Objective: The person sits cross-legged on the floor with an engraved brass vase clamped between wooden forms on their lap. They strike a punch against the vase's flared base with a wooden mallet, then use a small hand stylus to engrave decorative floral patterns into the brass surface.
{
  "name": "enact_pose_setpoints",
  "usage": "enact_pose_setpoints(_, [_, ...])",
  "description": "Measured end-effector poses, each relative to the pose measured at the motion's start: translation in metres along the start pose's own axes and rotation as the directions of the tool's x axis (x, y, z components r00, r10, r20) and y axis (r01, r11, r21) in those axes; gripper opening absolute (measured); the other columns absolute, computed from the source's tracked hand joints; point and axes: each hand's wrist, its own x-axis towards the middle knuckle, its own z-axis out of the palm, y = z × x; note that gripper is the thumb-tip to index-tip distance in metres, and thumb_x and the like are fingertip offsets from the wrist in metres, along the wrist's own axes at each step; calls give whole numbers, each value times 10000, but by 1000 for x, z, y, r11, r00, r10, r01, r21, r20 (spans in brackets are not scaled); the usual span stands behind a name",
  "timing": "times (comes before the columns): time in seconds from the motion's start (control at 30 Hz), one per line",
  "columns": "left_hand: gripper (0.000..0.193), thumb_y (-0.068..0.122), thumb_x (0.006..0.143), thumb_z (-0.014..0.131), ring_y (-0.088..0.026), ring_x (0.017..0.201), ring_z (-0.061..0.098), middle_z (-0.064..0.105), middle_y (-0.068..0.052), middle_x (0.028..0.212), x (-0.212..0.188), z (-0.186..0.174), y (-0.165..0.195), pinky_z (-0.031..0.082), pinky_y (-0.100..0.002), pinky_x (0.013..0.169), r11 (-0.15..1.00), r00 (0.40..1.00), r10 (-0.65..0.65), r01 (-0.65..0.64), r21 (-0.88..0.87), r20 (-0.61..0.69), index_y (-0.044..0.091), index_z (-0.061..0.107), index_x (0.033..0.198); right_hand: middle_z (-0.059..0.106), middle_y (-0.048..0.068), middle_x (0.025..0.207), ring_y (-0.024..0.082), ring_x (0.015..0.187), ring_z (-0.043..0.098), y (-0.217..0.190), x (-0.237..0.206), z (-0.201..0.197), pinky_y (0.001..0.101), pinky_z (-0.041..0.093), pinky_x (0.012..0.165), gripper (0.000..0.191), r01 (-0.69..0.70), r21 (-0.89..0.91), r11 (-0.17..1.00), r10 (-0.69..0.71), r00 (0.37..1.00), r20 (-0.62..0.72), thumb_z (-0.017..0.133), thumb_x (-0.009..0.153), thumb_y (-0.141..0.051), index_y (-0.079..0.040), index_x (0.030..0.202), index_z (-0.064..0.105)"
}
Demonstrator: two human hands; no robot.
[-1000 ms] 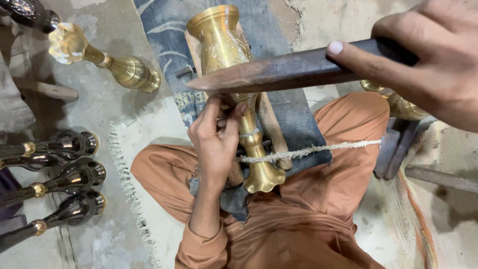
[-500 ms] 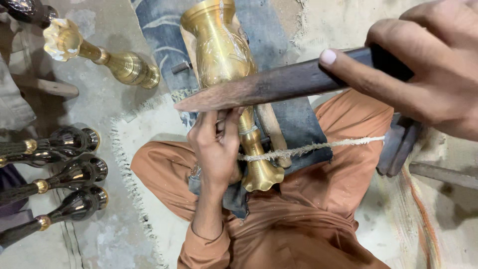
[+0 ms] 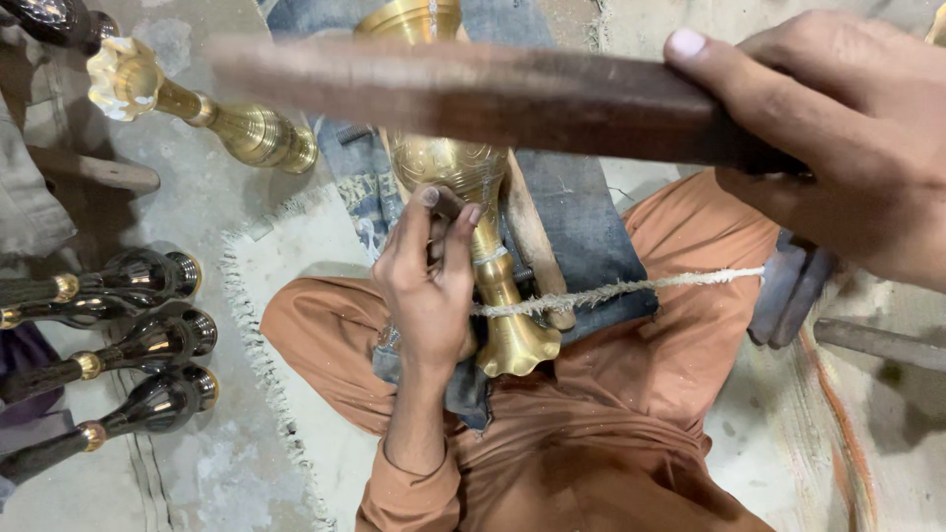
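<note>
Here, a tall brass vase [image 3: 463,177] is seen lying across the lap of a person seated cross-legged in orange clothing, its flared foot toward the body and its wide mouth pointing away over a strip of blue denim cloth [image 3: 581,212]. The left hand [image 3: 429,286] is closed around a small punch-like tool [image 3: 448,202], whose tip is pressed against the engraved belly of the vase. A long dark wooden bar [image 3: 473,99], blurred by motion, is gripped at one end by the right hand [image 3: 838,138], fingers wrapped firmly about it, and is held just above the vase and the tool. The two hands are kept well apart. A rough fibre cord [image 3: 621,291] is looped around the vase's narrow stem and stretched off to the right. Beside the vase, a plain wooden stick [image 3: 532,241] rests on the denim. On the concrete floor at the left, a second brass vase [image 3: 197,108] lies on its side, and three dark, glossy vases [image 3: 148,340] with gold bands are lined up near a fringed mat [image 3: 296,256].
</note>
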Motion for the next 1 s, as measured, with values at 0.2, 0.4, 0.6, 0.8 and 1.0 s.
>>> enact_pose_setpoints(0.2, [291,34,959,730,-110,712,663,746,-82,867,-1,5,1,521,-268,620,989,991,-135,135,-60,-1,-28,641,1228,683,179,969,311,787,650,-5,17,-5,404,528,687,704,-40,-47,998,39,999,-13,834,683,24,31,1366,667])
enact_pose_setpoints(0.4, [296,40,969,750,-146,776,714,734,-121,950,-1,9,4,573,-303,692,998,998,24,-21,63,-55,-47,646,1232,692,177,1017,306,836,677,-6,34,-15,393,540,697,753,51,-4,999,-51,998,46,829,638,-36,5,1372,665])
enact_pose_setpoints(0.6, [186,37,984,753,-172,724,682,715,-134,919,0,4,10,553,-325,648,995,999,-17,21,102,-44,-40,664,1128,685,200,1054,332,892,682,3,14,-10,422,555,744,722,18,25,1000,-18,1000,16,818,681,-70,45,1374,652])
enact_pose_setpoints(0.8, [233,19,964,754,-174,744,693,717,-147,961,4,2,19,544,-329,657,988,992,62,-46,147,-110,-54,661,1165,704,126,1047,278,879,661,-1,25,-22,382,541,707,662,32,-52,998,-33,999,-21,822,729,-95,-22,1376,700])
enact_pose_setpoints(1.0, [258,30,979,729,-169,751,703,711,-144,961,7,-2,31,565,-298,645,998,994,31,-25,56,-107,-49,634,1206,703,109,958,257,761,630,-8,38,-42,364,516,602,629,58,-65,996,-61,997,-46,839,695,-62,-15,1311,718])
